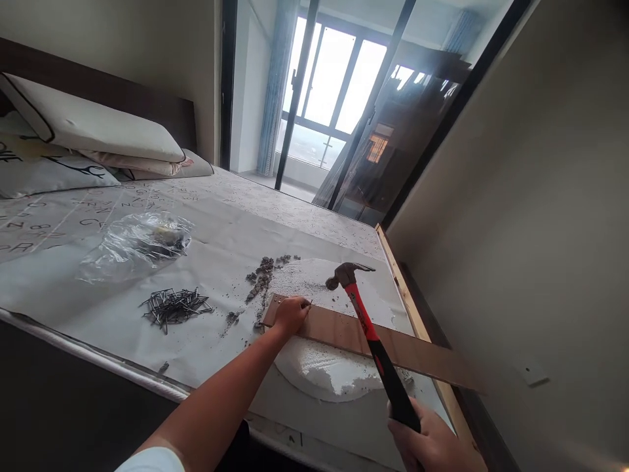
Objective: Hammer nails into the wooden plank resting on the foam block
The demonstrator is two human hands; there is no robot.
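My left hand (291,316) rests on a long brown wooden board (339,330), near its left end. Its fingers pinch a thin nail (309,304) against the board's top face. In my right hand (428,438) is a claw hammer (363,318) with a red and black handle, gripped near the bottom. The hammer's head is raised above the board, to the right of the nail, not touching it. Beneath the board lies a rounded white foam piece (317,370) with a rough surface.
A pile of loose nails (175,307) lies left of my forearm. Grey crumbled debris (260,275) is scattered beside the foam. Farther back sits a clear plastic bag (142,239). Pillows (113,134) are stacked by the headboard. A wooden strip (410,301) runs along the bed's right edge.
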